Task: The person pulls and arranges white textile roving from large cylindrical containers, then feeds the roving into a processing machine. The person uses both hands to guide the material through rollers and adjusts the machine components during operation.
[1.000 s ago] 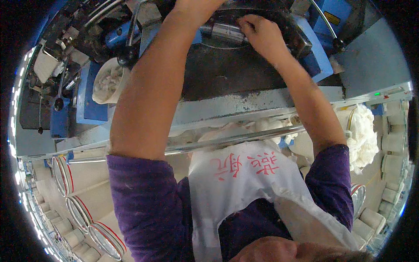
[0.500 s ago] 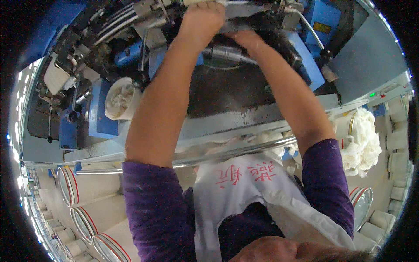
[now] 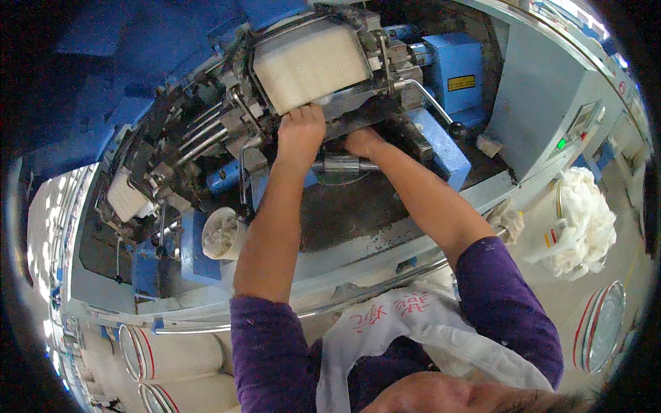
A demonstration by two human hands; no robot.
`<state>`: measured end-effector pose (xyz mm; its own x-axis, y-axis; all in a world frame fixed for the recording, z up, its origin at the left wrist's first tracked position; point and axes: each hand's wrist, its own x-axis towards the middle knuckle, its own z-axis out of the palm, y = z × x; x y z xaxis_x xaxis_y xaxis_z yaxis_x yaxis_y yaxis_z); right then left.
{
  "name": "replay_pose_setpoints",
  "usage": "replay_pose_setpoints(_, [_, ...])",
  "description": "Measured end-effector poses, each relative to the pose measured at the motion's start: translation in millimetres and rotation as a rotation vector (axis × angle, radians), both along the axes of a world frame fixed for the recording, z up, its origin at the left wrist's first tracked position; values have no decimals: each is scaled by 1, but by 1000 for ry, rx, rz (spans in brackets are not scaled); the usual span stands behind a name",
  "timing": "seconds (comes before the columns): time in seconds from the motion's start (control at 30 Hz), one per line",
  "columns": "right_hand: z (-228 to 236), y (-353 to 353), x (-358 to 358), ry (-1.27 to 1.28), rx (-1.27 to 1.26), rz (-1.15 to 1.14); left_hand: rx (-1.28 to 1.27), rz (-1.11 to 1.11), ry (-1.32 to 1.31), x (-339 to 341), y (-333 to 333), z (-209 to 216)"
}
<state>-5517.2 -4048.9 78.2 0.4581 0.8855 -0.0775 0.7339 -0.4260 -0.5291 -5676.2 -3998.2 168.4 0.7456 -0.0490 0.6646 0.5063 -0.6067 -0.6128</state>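
Observation:
My left hand point(image 3: 301, 127) is closed, fingers curled at the lower edge of a cream, fabric-like panel point(image 3: 313, 65) set in a dark metal frame on the machine. What its fingers grip, if anything, is hidden. To its right, my right hand point(image 3: 363, 142) reaches under a dark metal plate point(image 3: 354, 102), and its fingers cannot be seen there. Just below both hands lies a shiny metal roller point(image 3: 341, 164).
A white tub of fluffy waste point(image 3: 224, 234) stands left of my left forearm. Levers with black knobs point(image 3: 457, 129) flank the work spot. A metal rail point(image 3: 330, 308) crosses before my body. White fibre point(image 3: 585, 224) heaps at the right; round cans point(image 3: 172, 352) stand lower left.
The view has shifted, so the machine and both arms sit lower in the picture and the whole cream panel shows. Both hands stay at about the same place on the machine.

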Motion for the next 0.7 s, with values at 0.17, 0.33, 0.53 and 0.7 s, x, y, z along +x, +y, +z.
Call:
replay_pose_setpoints(0.17, [35,-100,-38,99,708,-9,-37,47,52,0,-4,3])
replay_pose_setpoints(0.33, [71,-100,-44,989,1038,-173,-16,43,17,1,-6,4])
replay_pose_setpoints(0.53, [82,-79,-40,1187,1036,-143,2,79,-16,1,-9,1])
replay_pose_setpoints(0.7, [83,-65,-29,1281,1152,-120,-33,79,-43,4,-8,1])
